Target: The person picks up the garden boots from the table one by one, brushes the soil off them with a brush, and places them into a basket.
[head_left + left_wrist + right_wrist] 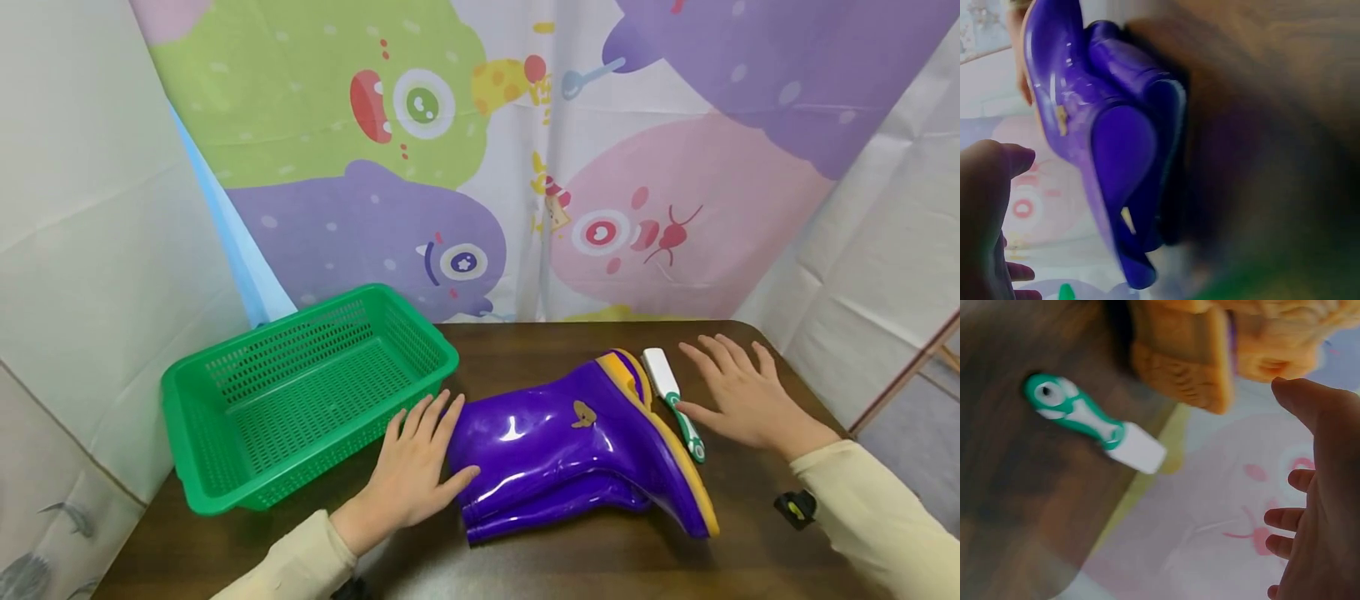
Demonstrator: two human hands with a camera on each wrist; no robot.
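A pair of shiny purple rain boots with yellow soles lies sideways on the table, one boot over the other. Their open tops point left, as the left wrist view also shows of the boots. Beside the shaft openings is my left hand, fingers spread and holding nothing; whether it touches the boot I cannot tell. Near the soles lies a brush with a white head and a green-and-white handle. My right hand hovers by the brush, fingers apart, with nothing in it.
To the left stands a green perforated plastic basket, its near right side close to the left hand. The brown table ends at a patterned curtain behind. White sheets hang on both sides.
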